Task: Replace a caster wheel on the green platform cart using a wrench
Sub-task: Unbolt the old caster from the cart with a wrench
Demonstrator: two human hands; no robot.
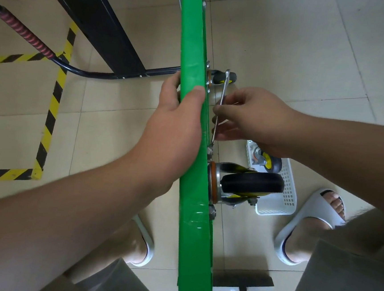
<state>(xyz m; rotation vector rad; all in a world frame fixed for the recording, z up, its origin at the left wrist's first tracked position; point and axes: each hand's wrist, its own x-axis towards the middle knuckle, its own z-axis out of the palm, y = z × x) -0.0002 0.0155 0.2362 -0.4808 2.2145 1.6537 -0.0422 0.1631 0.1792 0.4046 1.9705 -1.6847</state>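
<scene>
L hand nearest: fingers curled round the edge of the green platform cart deck, which stands on its side on the tiled floor. R hand pinches a slim silver wrench betw thumb & fingertips. Its lower end sits at a bolt just above the mounted black caster wheel w/ yellow hub.

Step, prob.: working a mounting bolt; loosening vs tightening, can't tell. Next needs a wrench swing while the L hand steadies the deck.

Another caster lies in a white plastic basket.

A person in grey-green shorts and white open-toed slide sandals with dark linings; forearms bare behind left grip and right grip.
</scene>
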